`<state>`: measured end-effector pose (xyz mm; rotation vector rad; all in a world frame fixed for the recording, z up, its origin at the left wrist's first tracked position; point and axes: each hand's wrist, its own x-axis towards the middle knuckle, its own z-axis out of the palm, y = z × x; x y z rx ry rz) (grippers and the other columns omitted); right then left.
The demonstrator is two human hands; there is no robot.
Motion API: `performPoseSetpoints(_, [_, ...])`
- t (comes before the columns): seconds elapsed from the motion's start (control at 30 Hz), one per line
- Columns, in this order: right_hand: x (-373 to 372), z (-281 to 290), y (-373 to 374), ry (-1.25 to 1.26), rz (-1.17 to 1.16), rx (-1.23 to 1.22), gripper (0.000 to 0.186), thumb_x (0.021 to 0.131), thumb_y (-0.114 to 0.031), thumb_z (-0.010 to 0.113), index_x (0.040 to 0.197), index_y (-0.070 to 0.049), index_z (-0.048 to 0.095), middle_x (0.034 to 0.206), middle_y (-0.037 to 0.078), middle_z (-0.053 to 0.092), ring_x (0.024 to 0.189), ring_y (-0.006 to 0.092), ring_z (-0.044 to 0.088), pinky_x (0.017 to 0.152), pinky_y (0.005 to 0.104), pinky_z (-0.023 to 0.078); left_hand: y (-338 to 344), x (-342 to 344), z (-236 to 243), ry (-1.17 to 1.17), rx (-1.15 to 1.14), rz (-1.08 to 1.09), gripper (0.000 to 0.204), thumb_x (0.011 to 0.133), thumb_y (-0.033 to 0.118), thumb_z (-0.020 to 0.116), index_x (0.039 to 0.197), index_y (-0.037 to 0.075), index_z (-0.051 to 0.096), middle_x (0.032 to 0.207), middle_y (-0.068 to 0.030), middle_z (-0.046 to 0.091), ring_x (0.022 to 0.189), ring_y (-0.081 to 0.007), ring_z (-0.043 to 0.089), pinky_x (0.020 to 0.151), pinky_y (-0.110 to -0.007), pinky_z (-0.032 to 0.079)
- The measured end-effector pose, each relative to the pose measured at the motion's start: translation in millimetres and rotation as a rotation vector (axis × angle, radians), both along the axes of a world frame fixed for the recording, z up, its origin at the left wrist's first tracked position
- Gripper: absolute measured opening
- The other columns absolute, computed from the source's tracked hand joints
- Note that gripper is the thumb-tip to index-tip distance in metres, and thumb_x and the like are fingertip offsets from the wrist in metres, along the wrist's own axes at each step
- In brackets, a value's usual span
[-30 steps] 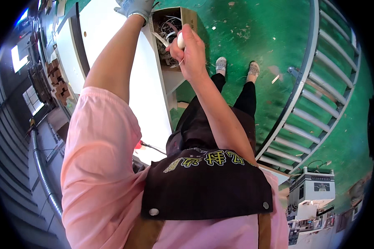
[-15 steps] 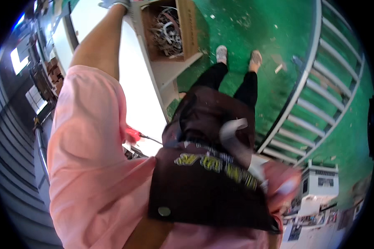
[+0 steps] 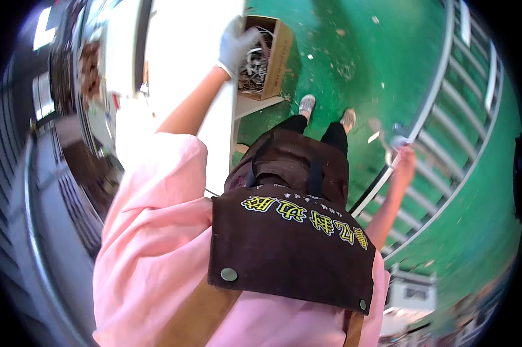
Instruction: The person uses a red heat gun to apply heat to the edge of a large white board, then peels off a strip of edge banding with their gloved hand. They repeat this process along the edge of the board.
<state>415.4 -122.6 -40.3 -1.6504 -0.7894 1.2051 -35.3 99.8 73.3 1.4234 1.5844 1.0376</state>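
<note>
We stand over a shiny green floor (image 3: pixel 405 63), with a long, flat white board (image 3: pixel 186 52) on our left. Our two hands are apart. The left hand (image 3: pixel 236 51), gloved in pale grey, has its fingers spread by a brown cardboard box (image 3: pixel 280 58) of thin, curly strips (image 3: pixel 254 72). The bare right hand (image 3: pixel 406 160) holds a pale, blurry thing (image 3: pixel 399 141) near the grey metal roller rack (image 3: pixel 455 130).

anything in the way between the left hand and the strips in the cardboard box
Nothing visible: the gloved left hand overlaps the white panel and the open cardboard box in this view, and the tangled strips show uncovered beside it. Height between them can't be told.
</note>
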Motion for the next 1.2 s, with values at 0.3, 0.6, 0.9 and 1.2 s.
performPoseSetpoints(0.3, [-83.8,53.9,74.8,-0.095,0.752,-0.149,0.038,0.088,-0.01,0.06,0.124,0.001,0.051,0.122,0.014,0.056,0.113,0.02,0.053,0.098,0.0308,0.04,-388.1,-125.5,-11.6,0.835,-0.183,0.977,0.074,0.079,0.043,0.062,0.133,-0.001,0.039,0.134,-0.0247,0.041,0.128,-0.0392,0.034,0.107,-0.046,0.025])
performPoseSetpoints(0.6, [-160.0,93.0,88.4,-0.297,0.985,-0.009,0.034,0.087,-0.011,0.062,0.118,0.0,0.057,0.112,0.013,0.062,0.101,0.0176,0.058,0.09,0.029,0.045,-556.4,-298.4,-62.9,-0.216,-0.247,1.5,0.053,0.082,0.028,0.061,0.125,0.001,0.047,0.115,-0.0178,0.054,0.105,-0.0285,0.053,0.09,-0.037,0.042])
performPoseSetpoints(0.9, [-370.1,162.2,-23.9,0.176,1.3,-0.067,0.033,0.087,-0.014,0.061,0.115,0.001,0.057,0.108,0.012,0.063,0.099,0.0167,0.06,0.088,0.0282,0.047,-508.0,-331.0,-62.6,-0.794,0.102,1.506,0.012,0.087,0.012,0.055,0.076,0.008,0.053,0.058,0.0046,0.041,0.046,-0.0069,0.038,0.043,-0.022,0.034])
performPoseSetpoints(1.2, [-412.5,171.4,-57.2,0.269,1.157,-0.064,0.057,0.086,-0.028,0.064,0.13,-0.001,0.042,0.119,0.017,0.055,0.105,0.0214,0.057,0.09,0.0323,0.046,-406.5,-170.0,83.4,-0.505,0.229,1.119,0.018,0.088,0.013,0.057,0.099,-0.001,0.053,0.054,0.0051,0.035,0.044,-0.0036,0.034,0.04,-0.02,0.027])
